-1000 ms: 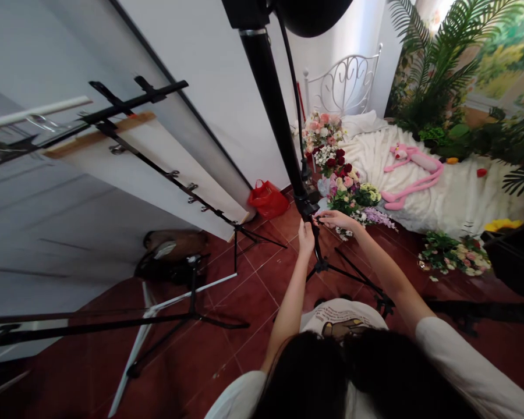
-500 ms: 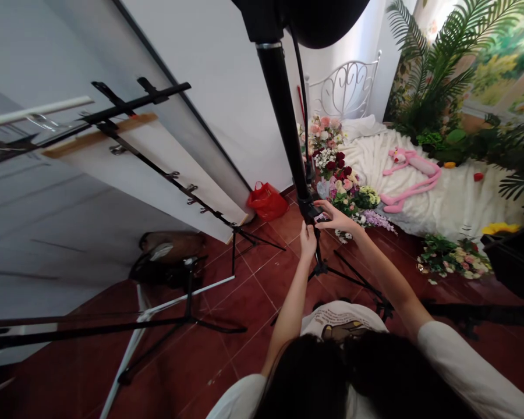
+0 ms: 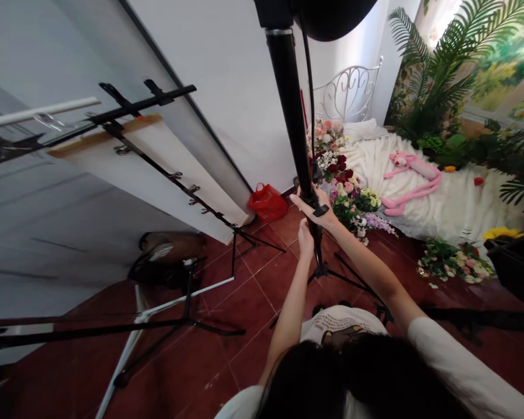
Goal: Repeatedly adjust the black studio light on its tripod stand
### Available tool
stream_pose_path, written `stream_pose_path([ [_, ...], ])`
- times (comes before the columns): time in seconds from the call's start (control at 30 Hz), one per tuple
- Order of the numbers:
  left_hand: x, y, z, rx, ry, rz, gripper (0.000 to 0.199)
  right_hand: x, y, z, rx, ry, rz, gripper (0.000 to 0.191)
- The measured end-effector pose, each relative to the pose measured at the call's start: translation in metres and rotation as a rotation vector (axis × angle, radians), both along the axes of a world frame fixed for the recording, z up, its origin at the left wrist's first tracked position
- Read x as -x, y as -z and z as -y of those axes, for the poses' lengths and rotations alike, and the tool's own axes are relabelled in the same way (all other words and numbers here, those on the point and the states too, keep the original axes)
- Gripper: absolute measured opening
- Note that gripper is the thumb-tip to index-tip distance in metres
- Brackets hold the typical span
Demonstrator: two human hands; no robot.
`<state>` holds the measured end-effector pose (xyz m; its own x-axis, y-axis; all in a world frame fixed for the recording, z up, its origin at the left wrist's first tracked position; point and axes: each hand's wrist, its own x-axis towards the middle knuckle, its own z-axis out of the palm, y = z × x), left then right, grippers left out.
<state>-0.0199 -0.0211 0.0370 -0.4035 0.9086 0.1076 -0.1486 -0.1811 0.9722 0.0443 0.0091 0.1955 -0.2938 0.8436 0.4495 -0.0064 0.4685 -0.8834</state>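
A black light stand (image 3: 290, 110) rises in front of me, with a dark round lamp head (image 3: 338, 17) on top, cut off by the frame's upper edge. My left hand (image 3: 305, 238) is closed on the lower section of the pole, just under the collar; part of its fingers is hidden behind it. Slightly higher, my right hand (image 3: 321, 210) wraps round the pole at the collar, its thumb side pointing left. A black clamp knob (image 3: 320, 210) shows against the right hand. Beside the pole hangs a black cable (image 3: 308, 81).
Flower bunches (image 3: 343, 186) and a white-draped bed (image 3: 454, 203) with a pink plush toy (image 3: 419, 169) lie to the right. A red bag (image 3: 268, 202) rests by the wall. Leftward are a backdrop stand (image 3: 157, 160) and several tripod legs on red tiles (image 3: 253, 302).
My right hand has gone from touching the collar with its fingertips to wrapping round the pole. My left hand stays low on the pole. The stand's top appears shifted slightly right.
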Motion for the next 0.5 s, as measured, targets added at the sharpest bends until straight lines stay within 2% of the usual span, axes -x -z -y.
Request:
stream_pose_path([
  [0.1, 0.002, -0.002, -0.001, -0.030, 0.015, 0.181, 0.078, -0.008, 0.007, -0.005, -0.030, -0.050, 0.010, 0.043],
  [0.2, -0.001, 0.006, 0.002, 0.021, 0.047, 0.249, 0.073, -0.010, 0.026, -0.002, -0.019, -0.046, 0.013, 0.041],
  [0.37, -0.002, 0.030, 0.007, 0.250, 0.022, 0.103, 0.052, -0.006, 0.072, 0.010, 0.022, 0.098, 0.015, 0.039],
  [0.5, 0.004, 0.039, 0.001, 0.237, 0.030, -0.037, 0.039, -0.001, 0.088, 0.010, 0.054, 0.168, 0.041, 0.040],
])
